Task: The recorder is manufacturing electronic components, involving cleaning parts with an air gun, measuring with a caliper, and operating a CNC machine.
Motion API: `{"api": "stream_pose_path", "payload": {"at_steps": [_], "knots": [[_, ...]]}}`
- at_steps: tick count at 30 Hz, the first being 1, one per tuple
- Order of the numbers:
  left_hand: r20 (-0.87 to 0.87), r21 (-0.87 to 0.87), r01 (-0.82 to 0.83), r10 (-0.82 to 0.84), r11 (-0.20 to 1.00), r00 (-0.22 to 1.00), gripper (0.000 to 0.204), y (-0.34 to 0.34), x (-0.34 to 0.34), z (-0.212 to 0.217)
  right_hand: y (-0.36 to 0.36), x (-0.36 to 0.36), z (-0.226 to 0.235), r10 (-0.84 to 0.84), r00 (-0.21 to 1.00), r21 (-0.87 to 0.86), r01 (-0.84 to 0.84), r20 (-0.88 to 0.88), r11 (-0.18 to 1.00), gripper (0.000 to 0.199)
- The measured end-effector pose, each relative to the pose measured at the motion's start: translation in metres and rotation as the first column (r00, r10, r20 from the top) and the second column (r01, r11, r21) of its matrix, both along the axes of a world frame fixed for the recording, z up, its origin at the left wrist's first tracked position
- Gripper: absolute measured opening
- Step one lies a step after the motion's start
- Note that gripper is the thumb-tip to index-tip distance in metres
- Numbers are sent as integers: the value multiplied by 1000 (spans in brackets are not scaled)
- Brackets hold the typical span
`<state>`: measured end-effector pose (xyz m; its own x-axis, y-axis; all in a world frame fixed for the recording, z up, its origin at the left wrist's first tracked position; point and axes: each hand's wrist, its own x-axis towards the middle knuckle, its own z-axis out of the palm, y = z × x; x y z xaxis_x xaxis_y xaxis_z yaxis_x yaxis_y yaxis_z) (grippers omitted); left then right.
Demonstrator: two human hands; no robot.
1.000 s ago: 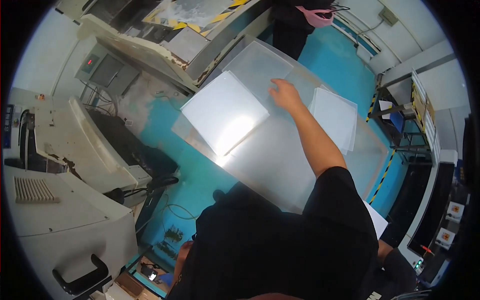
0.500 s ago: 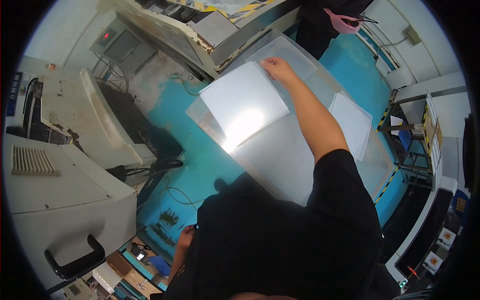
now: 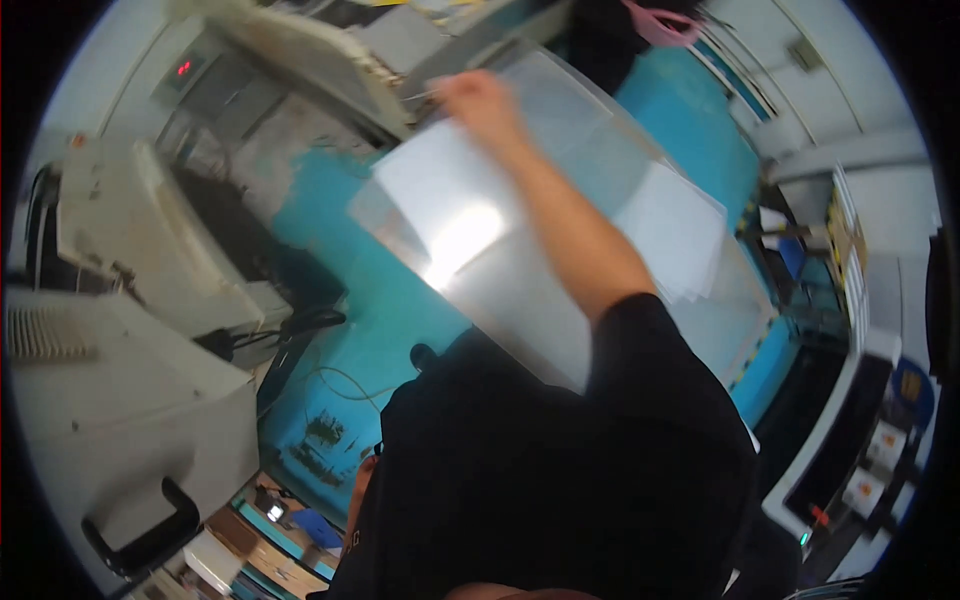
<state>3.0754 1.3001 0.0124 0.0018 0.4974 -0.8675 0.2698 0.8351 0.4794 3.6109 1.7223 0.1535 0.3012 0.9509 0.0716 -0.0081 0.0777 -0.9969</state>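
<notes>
My right hand reaches over the far edge of a stack of white sheets on a translucent board-topped table. Its fingers are drawn together and smeared by motion. A thin pale strip shows at the fingertips; what it belongs to I cannot make out. My forearm covers the right side of the stack, and a bright glare lies on its near part. My left hand hangs low beside my body, mostly hidden by the black shirt, with its fingers not readable.
A second stack of white sheets lies at the table's right. Beyond the table is a worn beige machine. A large beige machine with a black handle fills the left. Cables trail over the turquoise floor.
My right hand has moved left from the stack's far right corner across its far edge. The whole view has shifted slightly left, and my left hand shows less than before.
</notes>
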Motion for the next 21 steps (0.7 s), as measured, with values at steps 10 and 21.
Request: {"api": "stream_pose_path", "payload": {"at_steps": [10,21], "knots": [[161,-92,284,-268,954,950,12,61,-27,-15,-96,-43,-35,289,676,-124,-283,678,951,33],[293,-24,146,-133,989,947,12,56,-37,-31,-260,213,-107,-66,69,-21,831,995,556,54]]}}
